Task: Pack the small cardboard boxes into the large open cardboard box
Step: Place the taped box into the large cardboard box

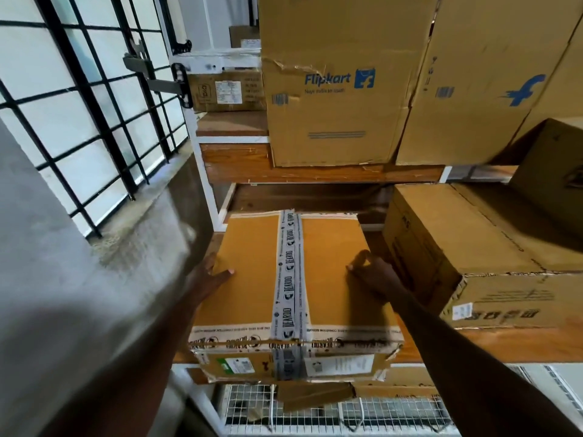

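While reading from the black-barred window (pixel 79 121) at far left toward the right, first the left hand (pixel 208 275): laid against the left edge of the taped brown cardboard box (pixel 249 263), thumb stretched flat on the lid, fingers (pixel 210 260) straight and released along the side, pressing rather than clutching. Somewhat blurred, so no finer detail.

Directly right of those fingers, the box itself: flat on the wooden shelf (pixel 473 345), sealed, white printed tape down the middle of the lid. Long axis along that tape, running away from the body into the shelf; near end poking out past the shelf's front lip. Lies squarely between the two hands, touched by both.

Further right, the right hand (pixel 369 269): on the lid at the right edge, level with the left hand or a touch farther in. Fingers (pixel 362 258) curled, seemingly hooked over that edge and grasping the box, thumb bent toward them on top. Neither hand clearly nearer; both at about the middle of the long sides.

Just beyond the right fingers, a narrow gap, then a larger plain cardboard box (pixel 473 247) on the same shelf.

Judging from this: next a straight pull toward the body along the tape line, squeezing inward from both sides. Little room on the right, so likely knuckle contact with the neighbour if slid sideways. No large open box anywhere in view.
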Motion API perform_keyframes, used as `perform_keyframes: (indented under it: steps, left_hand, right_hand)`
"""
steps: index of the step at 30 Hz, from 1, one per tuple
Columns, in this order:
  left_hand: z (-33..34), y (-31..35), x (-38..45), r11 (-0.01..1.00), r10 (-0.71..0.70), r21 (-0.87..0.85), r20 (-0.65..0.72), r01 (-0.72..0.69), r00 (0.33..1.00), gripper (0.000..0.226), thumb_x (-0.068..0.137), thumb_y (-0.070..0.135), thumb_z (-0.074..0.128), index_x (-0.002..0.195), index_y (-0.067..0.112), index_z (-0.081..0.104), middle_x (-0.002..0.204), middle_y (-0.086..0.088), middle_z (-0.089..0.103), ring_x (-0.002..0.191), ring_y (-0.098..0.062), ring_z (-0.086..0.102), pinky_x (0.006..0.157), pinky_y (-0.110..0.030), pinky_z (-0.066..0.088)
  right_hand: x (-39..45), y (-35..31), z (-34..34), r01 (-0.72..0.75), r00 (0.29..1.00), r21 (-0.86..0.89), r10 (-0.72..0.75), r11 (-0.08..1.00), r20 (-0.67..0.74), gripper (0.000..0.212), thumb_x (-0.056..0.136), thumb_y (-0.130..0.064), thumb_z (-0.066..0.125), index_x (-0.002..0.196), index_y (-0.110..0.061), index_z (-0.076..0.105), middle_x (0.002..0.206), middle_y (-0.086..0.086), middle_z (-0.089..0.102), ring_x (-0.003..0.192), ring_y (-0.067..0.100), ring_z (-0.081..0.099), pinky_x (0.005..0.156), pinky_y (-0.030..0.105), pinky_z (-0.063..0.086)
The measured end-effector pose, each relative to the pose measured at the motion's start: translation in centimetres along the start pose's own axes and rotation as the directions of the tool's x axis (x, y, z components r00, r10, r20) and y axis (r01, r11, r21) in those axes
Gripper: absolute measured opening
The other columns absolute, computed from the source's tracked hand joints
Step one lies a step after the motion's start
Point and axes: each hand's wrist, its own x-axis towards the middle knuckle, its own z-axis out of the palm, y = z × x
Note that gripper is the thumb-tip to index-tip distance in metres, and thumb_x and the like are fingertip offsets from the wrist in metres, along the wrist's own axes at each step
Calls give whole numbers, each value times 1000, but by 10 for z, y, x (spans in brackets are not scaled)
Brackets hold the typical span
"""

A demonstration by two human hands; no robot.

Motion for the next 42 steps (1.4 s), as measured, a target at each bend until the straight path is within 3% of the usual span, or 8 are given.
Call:
perform_keyframes:
  steps: [4, 10, 15, 18, 22, 29, 34, 42]
  left_hand:
    - [2, -15, -1, 1000, 19, 16, 12, -19, 1000, 110, 72, 85, 70, 162, 30, 41, 160, -9, 54, 138, -36, 59, 111, -55, 52]
    - [4, -30, -52, 986, 90, -146, 36, -84, 995, 94, 90, 59, 78, 167, 38, 28, 155, 9, 50, 134, -15, 59, 103, -36, 54]
    - [7, -56, -103, 946, 97, -304, -78, -116, 992, 61, 89, 47, 79, 146, 46, 57, 124, 26, 75, 110, -7, 76, 89, -31, 63]
    - [16, -61, -103, 880, 1, -468, -172, -83, 985, 49, 99, 34, 76, 147, 33, 65, 119, 0, 81, 103, -34, 79, 88, -49, 65]
    - [7, -57, -86, 832, -84, -554, -157, -17, 984, 49, 100, 28, 75, 147, 36, 62, 118, 1, 81, 106, -25, 79, 95, -45, 63]
    - [-25, -64, -53, 932, -150, -356, -204, 69, 967, 58, 103, 46, 68, 157, 31, 52, 109, 2, 77, 94, -21, 74, 97, -52, 60]
    - [-53, -101, -36, 877, -166, -474, -136, 83, 977, 87, 83, 61, 76, 160, 32, 47, 117, -4, 81, 102, -36, 79, 98, -62, 59]
    - [-71, -106, -42, 889, -56, -456, -202, -43, 978, 52, 109, 30, 61, 160, 29, 48, 123, -2, 77, 99, -28, 80, 86, -48, 65]
  right_hand:
    - [-14, 7, -3, 42, 999, 78, -44, 996, 21, 23, 104, -44, 68, 117, -28, 57, 137, 13, 63, 117, 28, 60, 104, 49, 52]
    - [-64, 56, 10, 74, 996, 181, -62, 981, -71, 104, 83, -80, 71, 166, -30, 33, 151, 16, 60, 128, 37, 66, 107, 56, 55]
    - [-97, 82, 39, 77, 997, 562, -60, 824, -49, 38, 94, -46, 79, 124, -60, 60, 119, -19, 74, 105, 11, 73, 75, 37, 58]
    - [-85, 70, 42, 76, 997, 662, -67, 746, -39, 52, 89, -35, 86, 136, -38, 65, 124, -13, 75, 105, 11, 76, 79, 30, 55]
    - [-66, 61, 48, 39, 999, 678, -48, 734, -6, 55, 85, -48, 90, 131, -25, 72, 136, 17, 73, 115, 42, 73, 88, 55, 60]
    - [-37, 25, 78, 32, 995, 701, -87, 712, 43, 70, 92, -39, 84, 155, -32, 54, 137, 1, 72, 112, 19, 73, 77, 37, 58]
    - [-34, 3, 97, 19, 989, 702, -114, 712, 89, 70, 82, -49, 87, 145, -35, 60, 130, 6, 76, 111, 33, 77, 88, 62, 64]
    - [-62, -17, 130, 19, 997, 713, -66, 701, 38, 41, 93, -38, 82, 102, -73, 63, 122, -8, 76, 116, 27, 73, 104, 66, 55]
